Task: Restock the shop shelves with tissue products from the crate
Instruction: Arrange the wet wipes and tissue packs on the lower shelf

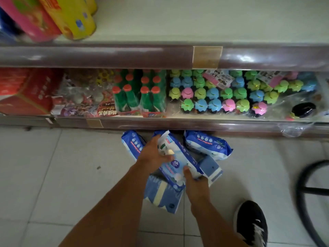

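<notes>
Blue-and-white tissue pack (176,163) is gripped by both hands, left hand (153,154) and right hand (195,184) fingers curled around it, apparently mid-pickup; next comes lifting it to the far shelf (178,29).

Dim, soft indoor light; blurred, wide-angle view.
Glare streaks the glossy brown plastic shelf-edge strip (249,56); shelf lines bow at the edges, and the upper-left pink and yellow packages (53,16) smear.
</notes>
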Demonstrator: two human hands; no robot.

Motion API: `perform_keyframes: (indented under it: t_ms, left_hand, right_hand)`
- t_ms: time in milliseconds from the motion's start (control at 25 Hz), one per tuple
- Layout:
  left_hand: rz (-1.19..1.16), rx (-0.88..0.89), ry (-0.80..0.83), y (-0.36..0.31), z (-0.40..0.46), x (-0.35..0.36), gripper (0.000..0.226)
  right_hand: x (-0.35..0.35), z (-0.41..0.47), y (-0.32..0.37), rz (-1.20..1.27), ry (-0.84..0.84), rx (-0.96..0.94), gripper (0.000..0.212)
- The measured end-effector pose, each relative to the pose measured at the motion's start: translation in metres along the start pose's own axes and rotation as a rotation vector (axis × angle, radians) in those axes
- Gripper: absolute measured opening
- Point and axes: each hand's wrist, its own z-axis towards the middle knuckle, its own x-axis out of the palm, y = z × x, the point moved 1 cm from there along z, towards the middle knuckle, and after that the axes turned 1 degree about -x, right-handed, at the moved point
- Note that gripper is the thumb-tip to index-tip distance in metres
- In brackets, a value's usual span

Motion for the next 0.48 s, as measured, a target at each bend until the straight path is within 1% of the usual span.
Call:
perform_keyframes:
  t_ms: [80, 120, 200, 240, 280, 360, 400, 480]
  left_hand:
    - [0.032, 0.000, 0.047, 0.002, 0.005, 0.008, 0.110]
    - [0.056, -0.015, 0.067, 0.002, 0.008, 0.009, 0.113]
    - [0.150, -0.043, 0.096, 0.003, 0.014, 0.007, 0.117]
    - [0.210, -0.052, 0.106, 0.005, 0.015, 0.007, 0.115]
    - [0.259, -0.059, 0.113, 0.008, 0.016, 0.006, 0.107]
    - [0.289, -0.059, 0.120, 0.011, 0.014, 0.005, 0.093]
    - [0.273, -0.061, 0.119, 0.011, 0.011, 0.004, 0.091]
    - [0.213, -0.070, 0.109, 0.010, 0.005, 0.000, 0.094]
  right_hand:
    - [0.009, -0.001, 0.001, 0.020, 0.006, 0.007, 0.053]
    - [0.012, 0.000, 0.001, 0.033, 0.009, 0.001, 0.051]
    - [0.012, -0.001, 0.001, 0.078, 0.018, -0.015, 0.038]
    - [0.010, -0.002, 0.001, 0.101, 0.021, -0.023, 0.034]
    - [0.008, -0.003, 0.000, 0.126, 0.028, -0.032, 0.031]
    - [0.004, -0.006, -0.003, 0.178, 0.049, -0.056, 0.028]
    - [0.002, -0.008, -0.002, 0.200, 0.056, -0.069, 0.030]
    - [-0.002, -0.012, 0.004, 0.237, 0.075, -0.102, 0.037]
